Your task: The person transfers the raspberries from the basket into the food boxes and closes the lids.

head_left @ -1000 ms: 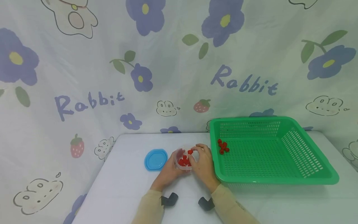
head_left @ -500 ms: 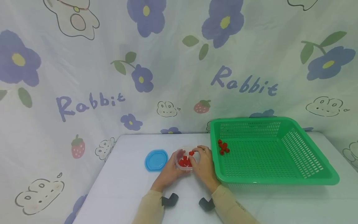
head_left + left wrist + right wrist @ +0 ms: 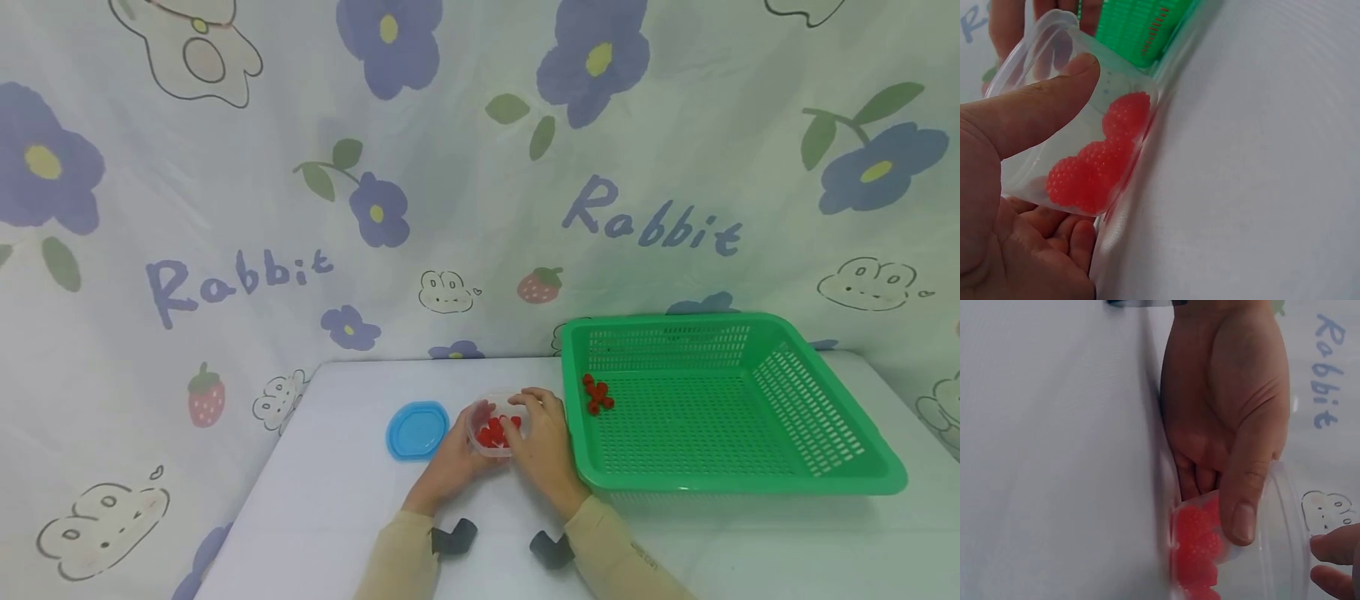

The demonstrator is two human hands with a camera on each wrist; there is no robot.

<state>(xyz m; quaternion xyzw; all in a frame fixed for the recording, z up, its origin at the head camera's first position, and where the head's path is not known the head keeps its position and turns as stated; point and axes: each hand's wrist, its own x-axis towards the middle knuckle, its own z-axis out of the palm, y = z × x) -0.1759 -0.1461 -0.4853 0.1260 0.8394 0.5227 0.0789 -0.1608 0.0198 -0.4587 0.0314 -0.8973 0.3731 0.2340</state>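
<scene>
In the head view my left hand (image 3: 452,458) grips a small clear plastic tub (image 3: 491,452) from its left side. The left wrist view shows my left thumb (image 3: 1047,109) laid along the tub's wall. Several red raspberries (image 3: 1100,169) lie at the bottom of the tub. My right hand (image 3: 546,442) is at the tub's right side, its thumb and fingers spread over the rim with nothing pinched between them. Its fingertips (image 3: 1329,550) show beside the rim in the right wrist view. A blue lid (image 3: 417,430) lies on the table to the left.
A large green basket (image 3: 738,483) stands right of the hands, close to the right hand. Several raspberries (image 3: 597,393) sit in its left back corner. Behind the white table (image 3: 337,500) hangs a printed curtain (image 3: 465,192).
The right hand earlier pinched a raspberry above the tub. That raspberry has dropped inside and the fingers have spread apart. The left hand keeps its grip on the tub.
</scene>
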